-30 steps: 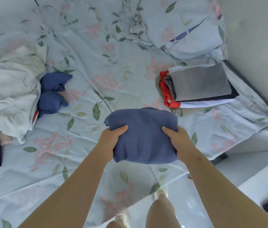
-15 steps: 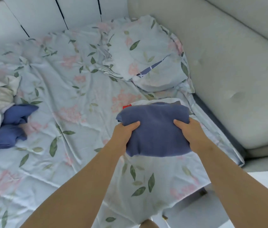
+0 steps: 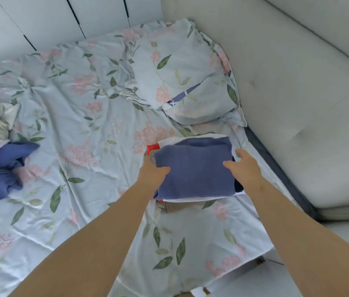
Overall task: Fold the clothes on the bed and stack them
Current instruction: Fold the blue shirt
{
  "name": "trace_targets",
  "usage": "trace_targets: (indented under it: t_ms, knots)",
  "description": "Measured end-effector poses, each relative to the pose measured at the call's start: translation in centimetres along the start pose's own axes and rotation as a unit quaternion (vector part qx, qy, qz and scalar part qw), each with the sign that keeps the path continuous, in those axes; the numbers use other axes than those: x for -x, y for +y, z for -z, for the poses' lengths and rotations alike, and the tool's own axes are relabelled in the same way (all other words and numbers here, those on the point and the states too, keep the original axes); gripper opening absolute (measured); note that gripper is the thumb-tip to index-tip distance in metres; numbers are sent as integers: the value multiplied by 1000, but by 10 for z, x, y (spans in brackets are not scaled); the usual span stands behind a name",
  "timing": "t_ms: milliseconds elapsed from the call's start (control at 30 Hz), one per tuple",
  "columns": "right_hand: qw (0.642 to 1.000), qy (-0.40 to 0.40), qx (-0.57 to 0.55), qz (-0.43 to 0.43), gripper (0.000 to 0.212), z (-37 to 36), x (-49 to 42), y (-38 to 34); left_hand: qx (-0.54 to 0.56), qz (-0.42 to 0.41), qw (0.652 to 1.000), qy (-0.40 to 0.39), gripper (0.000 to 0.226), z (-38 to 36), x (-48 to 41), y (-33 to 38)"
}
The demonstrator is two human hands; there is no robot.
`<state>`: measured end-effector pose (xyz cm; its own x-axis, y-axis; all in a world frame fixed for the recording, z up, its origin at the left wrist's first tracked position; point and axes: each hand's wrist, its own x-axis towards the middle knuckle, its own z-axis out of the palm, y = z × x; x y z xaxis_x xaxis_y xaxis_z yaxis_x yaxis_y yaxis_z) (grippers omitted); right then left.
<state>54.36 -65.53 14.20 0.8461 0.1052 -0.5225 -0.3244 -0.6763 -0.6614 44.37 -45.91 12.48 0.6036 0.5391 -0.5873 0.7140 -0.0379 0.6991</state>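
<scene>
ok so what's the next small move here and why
Probably ease the grip of the left hand and draw both hands back: the folded blue garment already seems to lie on the stack, and the right hand looks open at its edge.

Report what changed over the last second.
The folded blue top was carried forward and right to the stack and set on it. The left hand still grips its edge; the right hand has loosened, fingers spread. The crumpled blue clothes and pillow stayed put.
</scene>
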Motion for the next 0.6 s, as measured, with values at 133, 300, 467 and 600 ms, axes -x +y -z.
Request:
trace_targets:
  t_ms: [133, 300, 467, 600]
  knots:
    - [997, -25, 64, 37, 56, -23, 13, 3, -176, -28, 984, -1, 56, 9, 11, -15]
    - [980, -59, 162, 103, 53, -60, 45, -24, -340, -82, 936, 45, 46, 44, 36, -26]
    - [958, -76, 210, 180, 48, -105, 97, -75, -362, -127, 919, 90, 49, 112, 69, -40]
    - [940, -101, 209, 251, 26, -163, 155, -117, -365, -137, 911, 133, 48, 185, 100, -68]
